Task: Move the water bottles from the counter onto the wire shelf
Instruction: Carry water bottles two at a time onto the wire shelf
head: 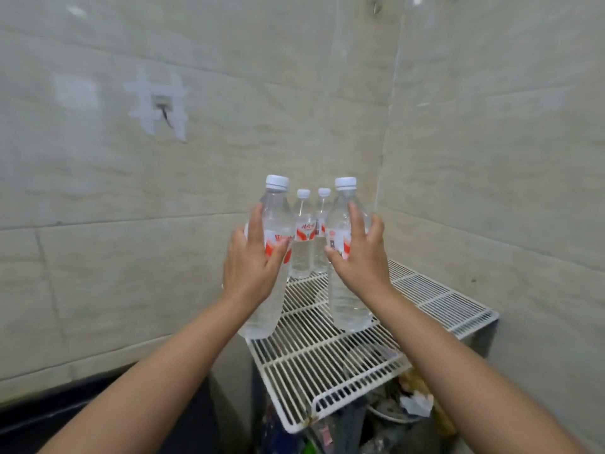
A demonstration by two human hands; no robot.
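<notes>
Hands [252, 263] [360, 260] grip bottles [271, 257] [347, 283] (upright) over shelf [327, 365].

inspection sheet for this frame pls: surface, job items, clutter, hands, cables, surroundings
Surface: white wire shelf in a tiled corner; front corner bent up.
Job's things: two back bottles upright at the shelf rear; left bottle at the shelf's left edge, right bottle over the shelf; whether either is set down is unclear.
Clutter: rubbish under the shelf.
Grippers: left hand around left bottle; right hand around right bottle.
Cables: nothing seen.
Surroundings: patched wall spot, dark counter lower left.
</notes>
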